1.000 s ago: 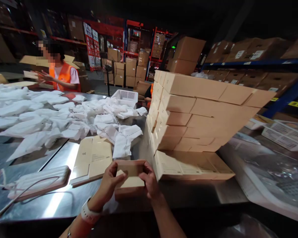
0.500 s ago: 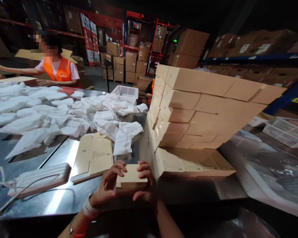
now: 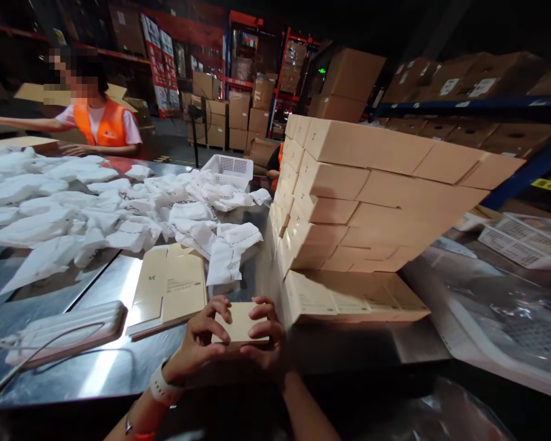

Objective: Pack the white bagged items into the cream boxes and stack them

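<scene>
From the person's hands, white packets (image 3: 96,211) sprawl at ten o'clock; flat cartons (image 3: 182,288) lie closer, between nine and ten. The left hand (image 3: 206,337) grasps a small carton (image 3: 239,318) directly between both hands, and the right hand (image 3: 269,337) grips its other side. I can't quite tell whether it touches the table (image 3: 335,346). Stacked boxes (image 3: 371,199) rise at two o'clock, a white tub (image 3: 487,363) at three.

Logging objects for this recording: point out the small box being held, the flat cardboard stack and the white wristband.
Small box (image 3: 240,322): head view, middle of its top face.
Flat cardboard stack (image 3: 182,286): head view, printed upper face.
White wristband (image 3: 160,387): head view, outside of the strap.
</scene>
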{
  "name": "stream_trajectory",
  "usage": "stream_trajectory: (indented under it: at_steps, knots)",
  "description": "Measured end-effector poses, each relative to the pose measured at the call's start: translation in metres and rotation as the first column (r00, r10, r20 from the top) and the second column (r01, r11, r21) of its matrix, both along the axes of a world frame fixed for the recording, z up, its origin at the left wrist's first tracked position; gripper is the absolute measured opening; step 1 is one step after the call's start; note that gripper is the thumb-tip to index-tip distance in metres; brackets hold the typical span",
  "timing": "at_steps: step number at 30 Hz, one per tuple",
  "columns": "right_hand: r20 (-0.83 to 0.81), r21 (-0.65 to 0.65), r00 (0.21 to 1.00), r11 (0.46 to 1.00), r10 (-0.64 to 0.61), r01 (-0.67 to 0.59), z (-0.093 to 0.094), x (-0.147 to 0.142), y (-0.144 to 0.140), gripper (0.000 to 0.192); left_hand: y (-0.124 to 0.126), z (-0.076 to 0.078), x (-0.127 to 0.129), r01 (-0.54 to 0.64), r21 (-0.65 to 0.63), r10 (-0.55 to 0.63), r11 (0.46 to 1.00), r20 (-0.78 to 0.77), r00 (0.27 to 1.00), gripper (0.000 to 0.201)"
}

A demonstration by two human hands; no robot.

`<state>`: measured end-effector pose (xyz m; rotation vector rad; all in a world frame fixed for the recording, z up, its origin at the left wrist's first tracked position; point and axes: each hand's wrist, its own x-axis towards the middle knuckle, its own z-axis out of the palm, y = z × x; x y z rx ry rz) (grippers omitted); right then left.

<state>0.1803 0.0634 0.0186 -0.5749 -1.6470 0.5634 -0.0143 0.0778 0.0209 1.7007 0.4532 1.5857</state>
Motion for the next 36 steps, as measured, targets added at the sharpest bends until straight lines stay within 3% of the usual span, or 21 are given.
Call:
stream_trajectory:
  at_steps: [22, 36]
  knots:
    - [-0.002, 0.055, 1.000, 0.998, -0.021, 0.021, -0.0002, -0.0019, 0.0012, 0.028, 0.0010, -0.0009, -0.0044, 0.026, 0.106, -0.015, 0.994, -0.105, 0.994, 0.023]
    - [-0.037, -0.016, 0.999, 0.999, -0.038, 0.038, -0.0005, -0.0036, -0.0010, 0.036, -0.0067, 0.0058, -0.0015, -0.027, 0.072, 0.037, 0.997, -0.144, 0.989, 0.022]
